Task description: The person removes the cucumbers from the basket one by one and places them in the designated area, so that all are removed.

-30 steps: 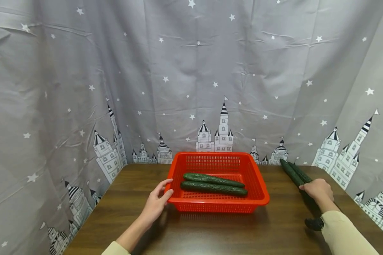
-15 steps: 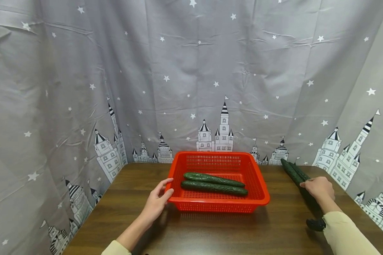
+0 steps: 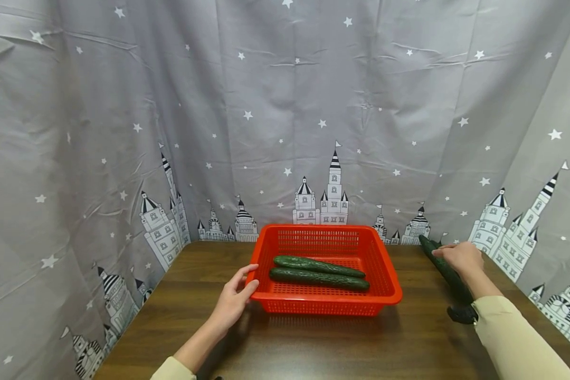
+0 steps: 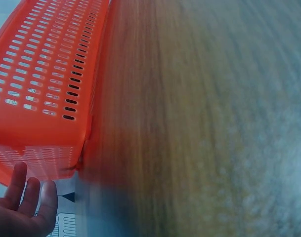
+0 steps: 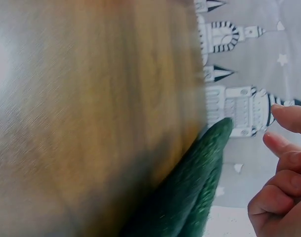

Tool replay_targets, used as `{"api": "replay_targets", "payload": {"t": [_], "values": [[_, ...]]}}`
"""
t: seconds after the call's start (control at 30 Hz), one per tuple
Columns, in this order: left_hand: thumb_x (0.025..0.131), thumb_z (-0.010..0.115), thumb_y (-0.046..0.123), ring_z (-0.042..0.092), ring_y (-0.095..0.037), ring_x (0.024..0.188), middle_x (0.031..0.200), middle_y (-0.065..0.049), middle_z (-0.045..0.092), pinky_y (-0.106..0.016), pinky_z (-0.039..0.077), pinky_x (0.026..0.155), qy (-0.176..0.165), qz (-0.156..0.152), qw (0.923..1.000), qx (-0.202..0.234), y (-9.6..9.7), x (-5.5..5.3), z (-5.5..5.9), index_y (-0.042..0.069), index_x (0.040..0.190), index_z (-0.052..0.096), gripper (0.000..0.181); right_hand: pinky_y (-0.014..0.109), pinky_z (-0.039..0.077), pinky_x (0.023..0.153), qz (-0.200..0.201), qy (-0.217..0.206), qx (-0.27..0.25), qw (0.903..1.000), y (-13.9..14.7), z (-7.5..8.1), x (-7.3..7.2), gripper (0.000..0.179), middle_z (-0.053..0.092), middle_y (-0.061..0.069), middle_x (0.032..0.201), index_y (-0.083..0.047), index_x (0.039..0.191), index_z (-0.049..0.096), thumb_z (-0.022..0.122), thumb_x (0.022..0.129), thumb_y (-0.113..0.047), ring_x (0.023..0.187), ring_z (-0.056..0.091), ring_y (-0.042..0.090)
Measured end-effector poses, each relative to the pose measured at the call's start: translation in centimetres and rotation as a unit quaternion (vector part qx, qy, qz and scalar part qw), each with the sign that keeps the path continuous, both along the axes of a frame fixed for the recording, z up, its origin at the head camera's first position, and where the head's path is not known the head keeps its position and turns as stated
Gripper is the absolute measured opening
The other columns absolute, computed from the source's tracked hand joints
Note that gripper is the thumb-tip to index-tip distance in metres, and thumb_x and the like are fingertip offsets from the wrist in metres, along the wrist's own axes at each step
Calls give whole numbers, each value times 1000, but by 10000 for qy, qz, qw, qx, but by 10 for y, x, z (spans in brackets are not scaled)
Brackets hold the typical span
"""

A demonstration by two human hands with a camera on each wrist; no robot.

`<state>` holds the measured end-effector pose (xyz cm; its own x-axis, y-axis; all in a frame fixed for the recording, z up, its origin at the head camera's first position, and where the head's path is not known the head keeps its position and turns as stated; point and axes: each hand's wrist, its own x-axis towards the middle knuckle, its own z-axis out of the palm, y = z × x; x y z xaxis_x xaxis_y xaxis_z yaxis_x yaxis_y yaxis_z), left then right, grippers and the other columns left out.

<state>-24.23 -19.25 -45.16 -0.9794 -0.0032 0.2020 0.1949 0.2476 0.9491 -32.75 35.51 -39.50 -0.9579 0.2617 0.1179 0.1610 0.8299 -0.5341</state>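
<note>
My left hand (image 3: 234,302) rests its thumb and a fingertip against the left rim of a red plastic basket (image 3: 325,300). Its other fingers show relaxed beside the basket's slotted wall (image 4: 46,64) in the left wrist view. Two dark green cucumbers (image 3: 318,279) lie side by side in the basket. At the right, my right hand (image 3: 462,259) hovers over the far part of another pair. One cucumber (image 3: 446,269) of it shows along its length; its neighbour (image 5: 202,197) shows in the right wrist view, mostly hidden by the hand from above. Thumb and index are apart, nothing between them.
The brown wooden table (image 3: 323,348) carries everything. A grey curtain (image 3: 266,132) with printed stars and castles hangs behind and along both sides, right at the table's back edge. A black strap (image 3: 462,314) sits at my right wrist.
My right hand has moved up from the cucumbers toward the table's back edge, covering more of the right-hand cucumber. My left hand and the basket have stayed put.
</note>
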Motion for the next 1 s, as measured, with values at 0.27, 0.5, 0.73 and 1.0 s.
{"api": "replay_targets", "payload": {"t": [0.27, 0.5, 0.73, 1.0], "values": [[99, 64, 16, 61, -19, 89, 117, -21, 64, -37, 54, 74, -41, 32, 10000, -11, -1, 1, 1, 18, 140, 57, 42, 59, 44, 99, 617, 223, -403, 9970, -25, 18, -12, 37, 59, 33, 129, 0, 105, 77, 72, 87, -33, 121, 50, 55], [98, 65, 16, 64, -33, 102, 118, -19, 63, -38, 57, 79, 39, 5, 10000, 59, 0, 1, 2, 16, 139, 58, 41, 59, 42, 103, 727, 28, -569, 9957, -45, 36, -21, 46, 52, 36, 137, 1, 112, 74, 74, 86, -36, 123, 48, 55], [99, 64, 15, 63, -35, 104, 119, -20, 62, -38, 57, 79, 39, -32, 10000, 32, 2, -1, 3, 16, 139, 58, 40, 49, 51, 93, 849, -108, -1157, 9896, -61, 47, -33, 49, 55, 35, 133, 1, 117, 73, 77, 84, -35, 113, 57, 44], [98, 65, 14, 62, -27, 99, 116, -18, 64, -36, 57, 77, 33, 38, 10000, 52, 0, -1, 1, 17, 137, 59, 40, 25, 31, 46, 1297, -582, -2706, 9521, -85, 58, -45, 55, 32, -9, 58, 9, 126, 64, 78, 83, -21, 45, 26, 7]]}}
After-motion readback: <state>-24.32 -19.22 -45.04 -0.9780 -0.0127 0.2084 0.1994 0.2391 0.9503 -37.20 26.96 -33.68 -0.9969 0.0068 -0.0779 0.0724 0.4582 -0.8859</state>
